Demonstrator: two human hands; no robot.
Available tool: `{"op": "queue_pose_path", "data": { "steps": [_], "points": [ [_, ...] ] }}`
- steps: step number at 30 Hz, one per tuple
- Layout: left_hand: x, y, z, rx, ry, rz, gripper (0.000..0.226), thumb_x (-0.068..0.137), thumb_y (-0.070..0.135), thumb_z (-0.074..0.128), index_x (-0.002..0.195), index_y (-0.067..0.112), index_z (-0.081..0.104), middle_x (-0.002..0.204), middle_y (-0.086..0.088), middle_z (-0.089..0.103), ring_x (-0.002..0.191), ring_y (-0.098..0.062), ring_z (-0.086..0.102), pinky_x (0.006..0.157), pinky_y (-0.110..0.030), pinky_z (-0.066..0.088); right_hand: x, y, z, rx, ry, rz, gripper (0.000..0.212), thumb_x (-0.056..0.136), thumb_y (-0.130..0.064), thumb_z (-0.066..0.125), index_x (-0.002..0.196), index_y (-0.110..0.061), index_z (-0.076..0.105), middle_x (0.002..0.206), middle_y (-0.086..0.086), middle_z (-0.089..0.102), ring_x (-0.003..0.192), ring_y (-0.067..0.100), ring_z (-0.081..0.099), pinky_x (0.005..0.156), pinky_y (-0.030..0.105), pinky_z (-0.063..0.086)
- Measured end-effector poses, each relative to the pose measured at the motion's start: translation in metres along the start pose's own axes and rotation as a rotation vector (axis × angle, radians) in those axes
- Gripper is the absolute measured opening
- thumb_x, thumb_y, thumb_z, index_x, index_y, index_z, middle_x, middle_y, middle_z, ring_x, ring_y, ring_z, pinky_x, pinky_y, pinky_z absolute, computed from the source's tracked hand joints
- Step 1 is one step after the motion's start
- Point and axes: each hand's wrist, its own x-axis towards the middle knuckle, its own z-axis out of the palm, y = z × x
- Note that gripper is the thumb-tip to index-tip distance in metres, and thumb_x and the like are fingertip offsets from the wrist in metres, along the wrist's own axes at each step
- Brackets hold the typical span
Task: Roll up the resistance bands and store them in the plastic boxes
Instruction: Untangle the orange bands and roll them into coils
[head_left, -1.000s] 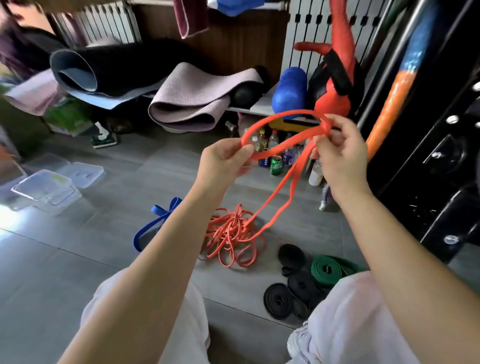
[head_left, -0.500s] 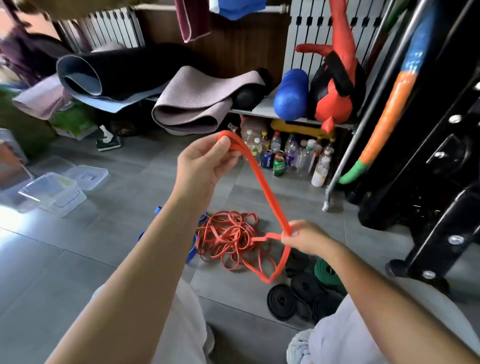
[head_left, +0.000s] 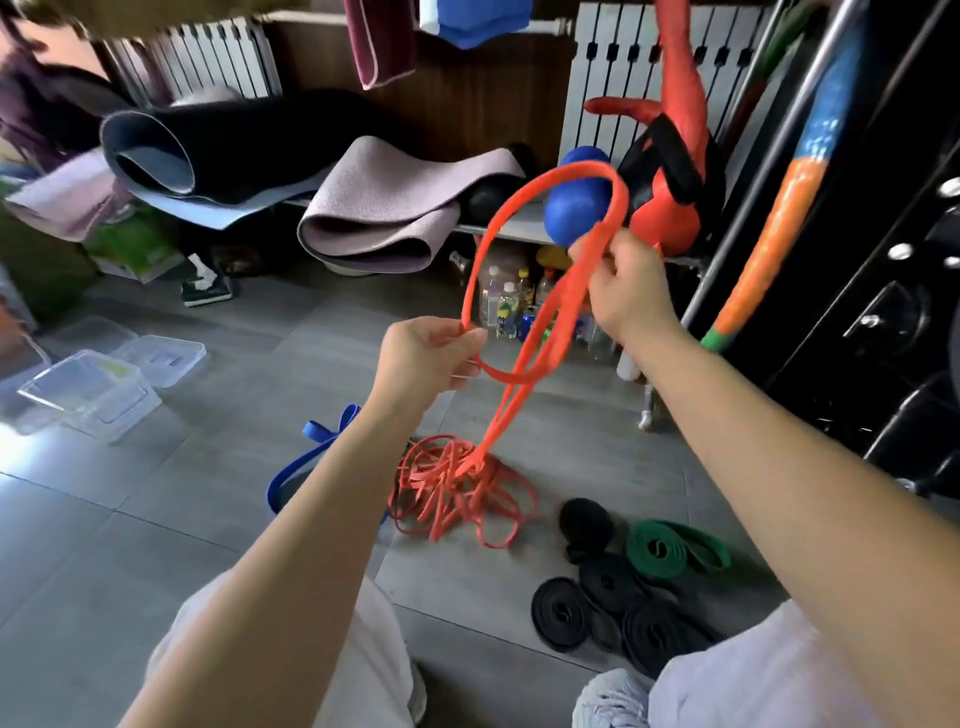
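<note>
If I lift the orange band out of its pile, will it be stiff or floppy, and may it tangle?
Probably floppy: the orange band hangs in loose loops between the left hand and right hand. Likely light, since a mere pinch holds it up. It may snag: its lower end runs into the tangled pile.

Rolled mats, drink bottles below.
</note>
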Motion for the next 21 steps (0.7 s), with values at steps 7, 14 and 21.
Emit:
{"op": "queue_pose_path", "data": {
  "steps": [7,14,21],
  "points": [
    [-0.002,-0.013,0.014,0.160,-0.102,0.144,0.008,0.090,0.017,0.060,0.092,0.025,0.057,0.081,0.009,0.060,0.079,-0.010,0.060,0.070,-0.022,0.049,0.024,-0.061,0.010,0.059,-0.002,-0.062,0.020,0.093,-0.018,0.055,0.094,0.000,0.064,0.065,-0.004,0.055,0.066,0.017,0.058,0.065,0.035,0.051],
    [-0.001,-0.059,0.027,0.106,-0.145,-0.018,0.018,0.097,0.011,0.048,0.079,0.013,0.053,0.065,-0.003,0.054,0.047,0.001,0.055,0.061,-0.029,0.047,0.007,-0.060,0.027,0.108,-0.003,-0.066,0.017,0.089,-0.019,0.057,0.094,-0.005,0.065,0.071,0.001,0.061,0.071,0.019,0.062,0.073,0.039,0.053],
    [0.015,-0.024,0.011,-0.282,0.035,0.169,0.019,0.097,0.006,0.045,0.081,0.015,0.052,0.063,-0.001,0.047,0.052,-0.009,0.043,0.054,-0.027,0.035,-0.020,0.001,0.005,-0.107,-0.044,-0.024,0.015,0.090,-0.006,0.051,0.099,-0.003,0.062,0.084,0.016,0.065,0.075,0.027,0.060,0.071,0.034,0.048]
  ]
}}
